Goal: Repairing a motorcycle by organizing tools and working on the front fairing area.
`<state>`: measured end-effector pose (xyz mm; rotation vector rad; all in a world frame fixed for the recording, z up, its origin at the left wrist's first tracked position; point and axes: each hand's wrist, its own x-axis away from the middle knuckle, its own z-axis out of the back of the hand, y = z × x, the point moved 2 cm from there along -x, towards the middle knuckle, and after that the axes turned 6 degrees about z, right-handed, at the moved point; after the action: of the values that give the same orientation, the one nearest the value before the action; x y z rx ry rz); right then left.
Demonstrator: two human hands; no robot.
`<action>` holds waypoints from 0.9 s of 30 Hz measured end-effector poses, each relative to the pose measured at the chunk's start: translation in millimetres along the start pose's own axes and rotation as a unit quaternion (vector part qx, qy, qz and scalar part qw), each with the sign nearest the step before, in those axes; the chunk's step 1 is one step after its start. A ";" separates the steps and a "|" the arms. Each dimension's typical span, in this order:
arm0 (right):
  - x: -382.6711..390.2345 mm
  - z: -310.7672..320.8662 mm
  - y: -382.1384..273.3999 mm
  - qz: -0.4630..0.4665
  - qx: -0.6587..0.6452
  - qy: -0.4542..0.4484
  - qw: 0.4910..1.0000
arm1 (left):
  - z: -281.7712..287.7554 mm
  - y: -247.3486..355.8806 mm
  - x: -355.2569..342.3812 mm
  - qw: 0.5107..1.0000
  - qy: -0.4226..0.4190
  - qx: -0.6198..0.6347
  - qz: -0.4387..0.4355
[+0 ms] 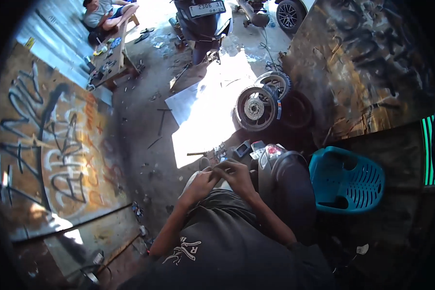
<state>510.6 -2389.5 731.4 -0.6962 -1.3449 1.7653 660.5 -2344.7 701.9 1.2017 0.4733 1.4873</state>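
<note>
In front of my waist my left hand (204, 182) and my right hand (235, 173) meet, fingertips close together. Both are closed in a pinch. Whatever lies between the fingers is hidden or too small to name. Pale cloth (192, 179) over my legs shows just behind the left hand. To the right of my right hand stands a motorcycle's dark seat (292, 176), with a red and clear tail light (274, 151) at its end. On the floor beyond my hands lie small parts, a short bar-like tool (196, 153) and a dark boxy item (243, 149).
A teal plastic chair (321, 169) is at the right. Two motorcycle wheels (254, 109) lie beyond the seat, beside a sunlit pale sheet (188, 104). Farther off stand a parked scooter (203, 26) and a wooden bench (118, 60) with a seated person (101, 14). Painted boards (58, 145) flank me.
</note>
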 end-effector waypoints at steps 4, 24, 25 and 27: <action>-79.3 54.3 49.8 -0.070 -0.248 0.332 0.907 | 61.2 47.1 -134.4 0.966 -0.199 -0.164 -0.018; -643.8 426.4 70.0 0.028 -0.208 0.465 0.860 | 298.7 -190.8 -609.1 0.935 0.120 -0.109 0.315; -677.3 438.1 66.8 0.029 -0.231 0.437 0.869 | 294.4 -226.0 -609.0 0.917 0.125 -0.114 0.362; -728.2 466.8 69.7 0.028 -0.241 0.437 0.866 | 296.0 -198.0 -633.7 0.890 0.039 0.022 0.454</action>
<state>506.3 -3256.5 770.0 -1.5859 -1.0856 0.8906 931.5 -2945.4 395.0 1.4940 -0.0471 2.3261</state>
